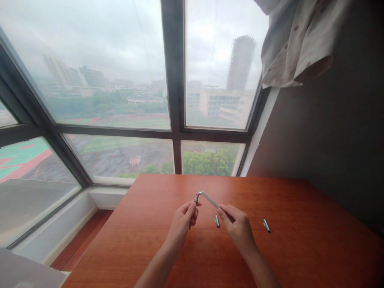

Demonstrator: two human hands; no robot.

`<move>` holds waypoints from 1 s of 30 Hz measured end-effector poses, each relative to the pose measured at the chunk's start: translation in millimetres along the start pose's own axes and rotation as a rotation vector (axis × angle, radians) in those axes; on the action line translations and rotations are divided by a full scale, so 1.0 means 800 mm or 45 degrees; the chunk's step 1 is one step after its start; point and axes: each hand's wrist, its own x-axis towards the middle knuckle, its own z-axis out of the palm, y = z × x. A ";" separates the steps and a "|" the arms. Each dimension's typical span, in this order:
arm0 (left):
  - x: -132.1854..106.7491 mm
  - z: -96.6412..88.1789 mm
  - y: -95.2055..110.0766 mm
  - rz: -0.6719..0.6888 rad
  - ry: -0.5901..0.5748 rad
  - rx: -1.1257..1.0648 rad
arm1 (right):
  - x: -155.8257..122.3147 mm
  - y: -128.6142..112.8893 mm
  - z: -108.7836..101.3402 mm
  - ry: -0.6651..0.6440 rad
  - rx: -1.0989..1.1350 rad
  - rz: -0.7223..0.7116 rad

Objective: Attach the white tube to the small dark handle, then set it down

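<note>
Apparently partway: at lower centre, the left hand [183, 216] grips a metal rod [196, 198], the right hand [237, 222] a pale rod [211, 199], tips seemingly meeting; one razor head [216, 221] lies lower centre, another head [267, 225] lower right, both unfitted.

My left hand [183, 216] holds a shiny, bent-necked handle [196, 198]. A pale rod [211, 200] slants from my right hand [238, 223] up to its bend.
</note>
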 end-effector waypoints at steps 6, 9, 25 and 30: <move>0.001 -0.001 -0.002 0.030 0.001 0.038 | -0.001 0.004 0.002 -0.018 -0.026 -0.017; 0.001 -0.001 -0.002 0.055 0.015 0.064 | -0.002 0.007 0.003 -0.008 -0.061 -0.031; -0.008 0.005 0.006 -0.073 -0.007 -0.112 | 0.000 0.001 0.001 0.006 -0.006 0.003; -0.012 0.008 0.009 -0.188 -0.040 -0.232 | 0.000 0.000 0.000 0.011 -0.003 0.025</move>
